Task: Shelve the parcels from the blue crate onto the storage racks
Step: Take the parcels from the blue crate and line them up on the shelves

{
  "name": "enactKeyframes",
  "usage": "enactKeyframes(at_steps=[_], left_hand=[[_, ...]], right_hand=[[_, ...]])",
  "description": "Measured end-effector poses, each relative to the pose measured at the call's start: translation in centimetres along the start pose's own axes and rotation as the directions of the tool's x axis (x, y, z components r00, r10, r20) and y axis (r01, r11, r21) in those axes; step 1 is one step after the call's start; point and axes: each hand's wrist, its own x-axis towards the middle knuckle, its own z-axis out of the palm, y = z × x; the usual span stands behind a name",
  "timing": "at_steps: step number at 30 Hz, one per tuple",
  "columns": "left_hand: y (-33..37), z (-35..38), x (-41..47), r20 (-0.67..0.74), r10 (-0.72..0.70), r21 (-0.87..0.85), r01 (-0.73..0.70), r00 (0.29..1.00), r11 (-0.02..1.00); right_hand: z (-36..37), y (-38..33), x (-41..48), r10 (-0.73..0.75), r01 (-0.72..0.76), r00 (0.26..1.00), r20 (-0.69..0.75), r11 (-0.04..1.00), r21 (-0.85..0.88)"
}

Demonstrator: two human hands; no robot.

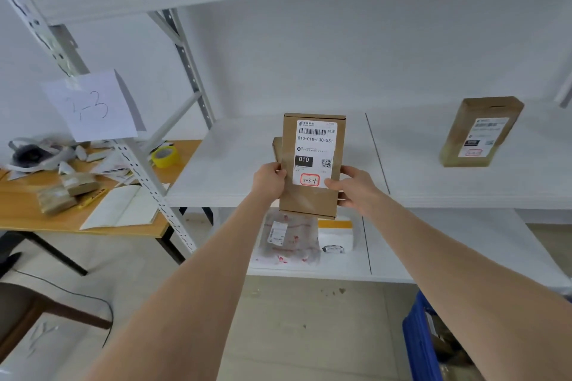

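At the far left, a wooden table [28, 210] is carrying loose clutter, a few small brown packets [69, 192] and a yellow tape roll [166, 156]. Just right of it, a paper sign [93, 105] with handwritten numbers is hanging on the rack's slanted post [145, 173]. In the middle I am holding a box [311, 164] upright with both hands, above the near edge of the white middle shelf [229, 164], with its label facing me. The label is showing a barcode, "010-010-L30-551", a black "010" block and a red-outlined handwritten mark. My left hand [268, 178] is gripping the box's left edge, fingers curled round it. My right hand [356, 187] is gripping the right edge, thumb lying on the front by the red mark. A sliver of brown is peeking out behind the box's left side; I cannot tell what it is. Below my hands, a clear plastic bag [291, 238] and a white parcel [335, 241] are lying side by side on the lower shelf [433, 257]. Further right on the middle shelf, a second box [481, 133] is sitting well apart from mine, label toward me. At the near right corner, the blue crate [421, 346] is sitting on the floor.
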Motion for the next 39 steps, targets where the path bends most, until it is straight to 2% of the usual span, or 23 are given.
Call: enactKeyframes(at_steps=[7, 16, 25, 32, 39], left_hand=[[-1.5, -4.4, 7.5, -0.012, -0.026, 0.030, 0.026, 1.000, 0.999], [-3.9, -8.7, 13.8, 0.009, -0.065, -0.031, 0.065, 0.998, 0.997], [-6.5, -13.7, 17.8, 0.091, -0.029, -0.051, 0.033, 0.995, 0.998], [-8.6, -17.8, 20.1, 0.156, 0.029, -0.049, -0.022, 0.987, 0.999], [-9.8, -19.9, 20.6, 0.155, 0.038, -0.084, -0.025, 0.987, 0.996]], right_hand=[[5.7, -1.8, 6.9, 0.000, -0.001, 0.999, 0.039, 1.000, 0.014], [11.6, -3.4, 12.7, -0.001, 0.001, 0.998, 0.057, 1.000, 0.010], [17.9, -3.4, 15.1, -0.064, 0.062, 0.997, -0.033, 0.996, -0.063], [23.0, -2.5, 15.6, -0.090, 0.087, 0.986, -0.138, 0.996, -0.027], [25.7, -2.9, 15.9, -0.102, 0.088, 0.982, -0.159, 0.992, -0.094]])
